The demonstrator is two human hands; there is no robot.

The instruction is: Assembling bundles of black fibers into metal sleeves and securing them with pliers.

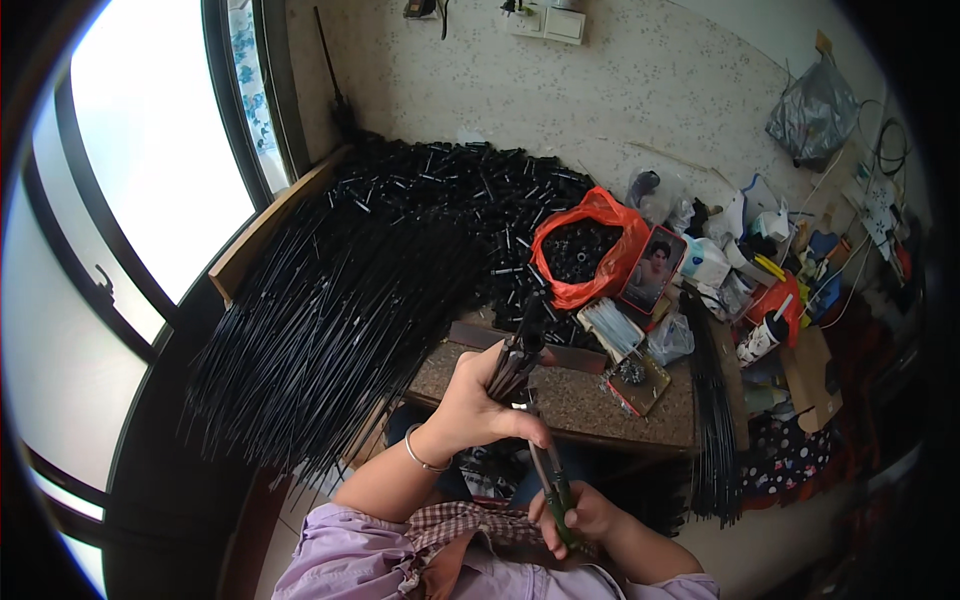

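My left hand [478,405], with a bangle at the wrist, is raised over the front edge of the speckled table [640,405]. Its fingers wrap round a bundle of dark thin ribs [512,368] joined to a black tube end that points away from me. Nearer my body, my right hand [585,520] is closed on the green handles of a pair of pliers [556,490]. The pliers' metal end reaches up beside my left thumb, close to the ribs; whether the jaws touch them I cannot tell.
Long black rods with tube ends [330,300] cover the table's left and back. A red plastic bag [640,225] holds black ring-ended parts; a phone [652,268] leans against it. Right are a small metal-parts tray [655,390], another rod bundle [712,420] and a cup [763,340].
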